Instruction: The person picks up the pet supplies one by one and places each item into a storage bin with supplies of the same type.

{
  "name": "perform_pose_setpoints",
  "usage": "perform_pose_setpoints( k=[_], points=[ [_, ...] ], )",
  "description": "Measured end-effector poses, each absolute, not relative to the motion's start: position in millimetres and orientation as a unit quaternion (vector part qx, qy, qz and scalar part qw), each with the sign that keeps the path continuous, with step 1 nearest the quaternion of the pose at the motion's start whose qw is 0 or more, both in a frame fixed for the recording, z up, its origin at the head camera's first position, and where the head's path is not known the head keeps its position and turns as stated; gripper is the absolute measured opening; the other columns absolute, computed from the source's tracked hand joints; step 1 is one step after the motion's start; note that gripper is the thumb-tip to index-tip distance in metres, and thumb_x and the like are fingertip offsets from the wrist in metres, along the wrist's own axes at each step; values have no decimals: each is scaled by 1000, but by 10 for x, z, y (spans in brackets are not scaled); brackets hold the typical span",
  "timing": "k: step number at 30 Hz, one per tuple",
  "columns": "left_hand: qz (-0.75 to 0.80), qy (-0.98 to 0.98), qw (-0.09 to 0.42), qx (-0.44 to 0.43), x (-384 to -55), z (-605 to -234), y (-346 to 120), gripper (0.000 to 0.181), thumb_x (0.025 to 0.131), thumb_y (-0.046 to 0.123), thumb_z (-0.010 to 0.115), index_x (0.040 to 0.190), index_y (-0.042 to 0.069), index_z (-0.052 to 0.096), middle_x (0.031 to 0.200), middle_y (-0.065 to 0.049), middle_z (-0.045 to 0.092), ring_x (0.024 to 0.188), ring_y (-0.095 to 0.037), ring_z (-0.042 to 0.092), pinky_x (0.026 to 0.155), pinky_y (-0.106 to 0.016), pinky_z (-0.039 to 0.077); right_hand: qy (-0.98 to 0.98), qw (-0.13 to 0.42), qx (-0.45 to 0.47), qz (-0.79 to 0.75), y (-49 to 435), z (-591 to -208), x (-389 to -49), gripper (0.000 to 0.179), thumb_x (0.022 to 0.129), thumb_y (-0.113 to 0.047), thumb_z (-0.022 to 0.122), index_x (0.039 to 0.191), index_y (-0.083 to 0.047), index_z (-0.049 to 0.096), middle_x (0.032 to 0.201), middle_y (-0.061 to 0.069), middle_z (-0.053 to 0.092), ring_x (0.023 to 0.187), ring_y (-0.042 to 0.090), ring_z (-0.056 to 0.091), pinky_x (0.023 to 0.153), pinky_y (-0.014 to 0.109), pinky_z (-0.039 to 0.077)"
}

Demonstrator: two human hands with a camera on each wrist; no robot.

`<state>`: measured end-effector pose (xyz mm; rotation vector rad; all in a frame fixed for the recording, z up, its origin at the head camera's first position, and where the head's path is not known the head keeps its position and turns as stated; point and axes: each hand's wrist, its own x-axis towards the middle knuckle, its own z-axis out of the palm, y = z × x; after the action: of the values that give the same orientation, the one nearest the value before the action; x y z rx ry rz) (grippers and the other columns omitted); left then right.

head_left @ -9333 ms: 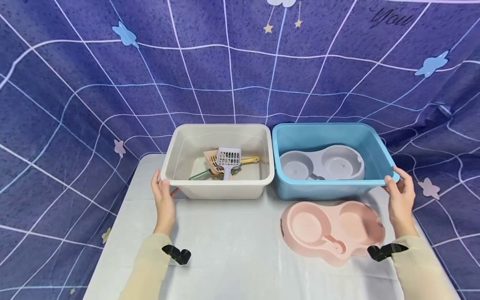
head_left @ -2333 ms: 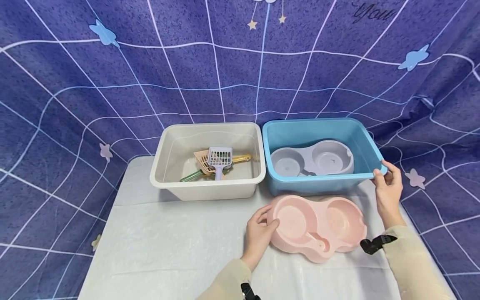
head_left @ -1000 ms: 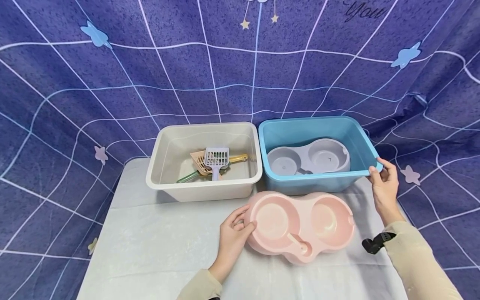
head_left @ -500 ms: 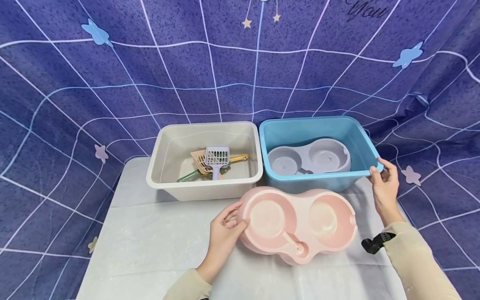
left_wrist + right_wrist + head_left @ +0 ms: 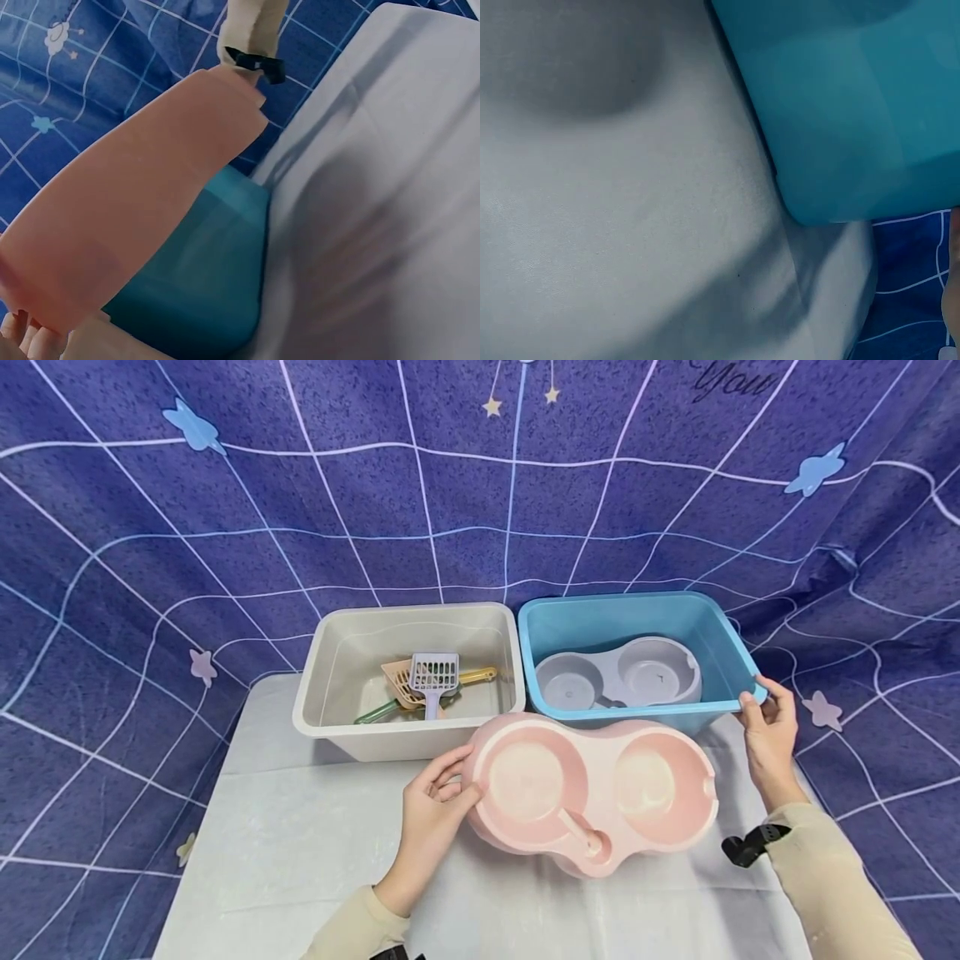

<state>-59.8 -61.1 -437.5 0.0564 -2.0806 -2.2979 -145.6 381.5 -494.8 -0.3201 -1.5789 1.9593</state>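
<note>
My left hand (image 5: 431, 814) grips the left end of a pink double pet bowl (image 5: 591, 760), thumb on the rim and fingers along the outer side. The left wrist view shows the bowl's outer side (image 5: 120, 195) raised above the table, its shadow below. In the head view the bowl's far edge overlaps the front of a blue bin (image 5: 731, 647). My right hand (image 5: 771, 739) pinches that bin's front right corner. Inside it lies a grey double pet bowl (image 5: 613, 667). The right wrist view shows mostly the bin's outer wall (image 5: 840, 112).
A beige bin (image 5: 341, 627) stands left of the blue one, rims side by side. Several litter scoops lie in it, a lilac scoop (image 5: 435, 672) on top. A white cloth (image 5: 300, 843) covers the table, and a purple patterned curtain (image 5: 480, 485) hangs behind and at the sides.
My left hand has gone from the beige bin's corner to the pink bowl, moved it left, then lifted it toward the bins. The right hand stays on the blue bin's corner.
</note>
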Motion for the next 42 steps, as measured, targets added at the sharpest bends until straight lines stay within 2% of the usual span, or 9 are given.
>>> perform_pose_setpoints(
  k=[7, 14, 28, 33, 42],
  points=[
    [-734, -678, 35, 11, -656, -4240, -602, 46, 77, -12, 66, 120, 1, 69, 116, -15, 68, 90, -19, 69, 73, -26, 59, -598, 299, -124, 734, 3812, -4958, -1458, 34, 95, 3, 60, 127, -9, 60, 109, 7, 58, 102, 16, 57, 79, 14, 53],
    [-744, -667, 44, 3, -766, -4086, -592, 47, 77, -12, 65, 122, 2, 68, 110, -17, 68, 84, -20, 69, 71, -28, 60, -587, 300, -125, 741, 3828, -4975, -1476, 34, 95, 4, 58, 127, -8, 60, 110, 8, 58, 102, 16, 57, 79, 15, 54],
    [-759, -644, 89, -27, -1017, -3868, -502, 48, 78, -12, 67, 123, 2, 67, 117, -15, 68, 90, -21, 70, 76, -30, 59, -592, 309, -126, 734, 3829, -4994, -1492, 34, 95, 3, 59, 126, -10, 61, 104, 4, 61, 93, 11, 56, 72, 12, 50],
    [-764, -637, 100, -30, -1083, -3814, -467, 47, 79, -10, 67, 124, 3, 67, 118, -14, 67, 87, -22, 70, 74, -31, 60, -598, 309, -126, 728, 3814, -4986, -1474, 34, 95, 2, 62, 126, -11, 62, 105, 3, 62, 95, 11, 57, 74, 11, 50],
    [-778, -615, 125, -29, -1269, -3747, -365, 46, 79, -9, 66, 124, 2, 67, 115, -15, 67, 89, -20, 69, 76, -29, 59, -581, 314, -102, 744, 3799, -4976, -1466, 32, 95, 3, 60, 125, -8, 61, 105, 7, 61, 95, 13, 61, 77, 17, 55]
  ],
)
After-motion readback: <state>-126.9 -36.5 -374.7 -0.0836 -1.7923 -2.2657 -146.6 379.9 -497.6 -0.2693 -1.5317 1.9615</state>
